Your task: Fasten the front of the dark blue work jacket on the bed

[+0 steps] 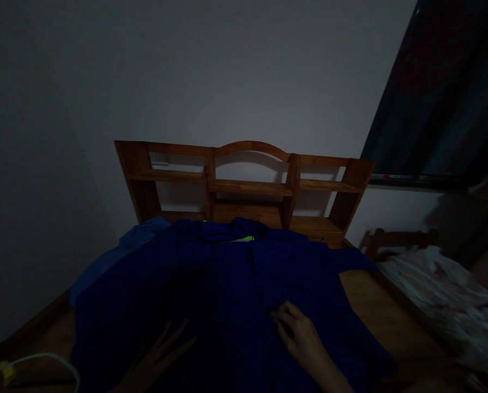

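Observation:
A dark blue jacket (pixel 231 289) lies spread over a wooden desk, its collar toward the shelf at the back and a sleeve reaching out on the right. My left hand (pixel 156 357) rests low on the jacket's left part, fingers stretched and spread. Over the right front panel is my right hand (pixel 295 330), its fingers bent together at the cloth near the middle; whether a bit of fabric is pinched there is too dark to make out. A yellow-green patch (pixel 246 238) shows inside the collar.
Behind the jacket stands a wooden shelf unit (pixel 250 188) against the wall. Lighter blue cloth (pixel 125 245) lies at the left. White plastic bags (pixel 436 278) are piled at the right by a wooden chair back (pixel 403 238). A pale cable (pixel 43 356) curves at lower left.

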`<action>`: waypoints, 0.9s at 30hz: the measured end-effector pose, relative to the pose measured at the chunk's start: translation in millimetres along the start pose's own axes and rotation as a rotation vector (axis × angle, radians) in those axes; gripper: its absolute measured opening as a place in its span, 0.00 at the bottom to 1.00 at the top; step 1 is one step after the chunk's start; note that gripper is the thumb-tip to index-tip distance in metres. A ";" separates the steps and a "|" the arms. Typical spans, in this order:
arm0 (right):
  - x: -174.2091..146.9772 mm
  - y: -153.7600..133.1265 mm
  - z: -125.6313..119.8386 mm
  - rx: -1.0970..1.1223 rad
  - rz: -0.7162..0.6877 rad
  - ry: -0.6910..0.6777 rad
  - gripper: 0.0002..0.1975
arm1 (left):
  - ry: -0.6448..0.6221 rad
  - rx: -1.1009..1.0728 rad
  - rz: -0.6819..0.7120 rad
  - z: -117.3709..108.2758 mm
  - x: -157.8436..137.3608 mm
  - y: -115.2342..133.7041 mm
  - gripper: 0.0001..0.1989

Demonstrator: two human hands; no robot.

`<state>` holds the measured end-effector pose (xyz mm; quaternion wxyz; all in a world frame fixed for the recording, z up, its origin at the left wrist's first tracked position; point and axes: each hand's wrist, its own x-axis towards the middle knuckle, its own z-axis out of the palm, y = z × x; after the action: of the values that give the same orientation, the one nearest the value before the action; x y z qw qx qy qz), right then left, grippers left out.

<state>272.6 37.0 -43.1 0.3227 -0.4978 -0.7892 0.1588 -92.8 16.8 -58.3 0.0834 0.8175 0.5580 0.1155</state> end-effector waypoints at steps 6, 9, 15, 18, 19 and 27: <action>-3.9 2.4 4.7 0.027 -0.007 0.003 0.15 | 0.167 -0.231 -0.010 -0.7 34.9 50.6 0.24; -3.8 3.2 5.3 0.002 0.004 0.008 0.15 | 0.259 -0.411 -0.008 23.1 68.0 102.9 0.17; -4.0 -2.1 2.2 -0.082 -0.010 -0.026 0.18 | 0.258 -0.531 -0.070 60.6 99.7 143.2 0.11; -4.7 -2.4 1.8 -0.102 -0.034 -0.042 0.19 | 0.251 -0.579 -0.094 64.1 98.3 141.1 0.09; -4.8 -2.1 2.1 -0.107 -0.040 -0.043 0.19 | 0.256 -0.589 -0.097 64.4 97.1 140.5 0.08; -4.4 -0.6 9.0 -0.218 -0.014 -0.064 0.21 | 0.270 -0.653 -0.096 64.6 90.6 141.7 0.08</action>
<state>267.5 33.5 -51.0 0.2424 -0.5193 -0.8150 0.0856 83.8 49.2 -74.0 0.2713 0.6980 0.5353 0.3909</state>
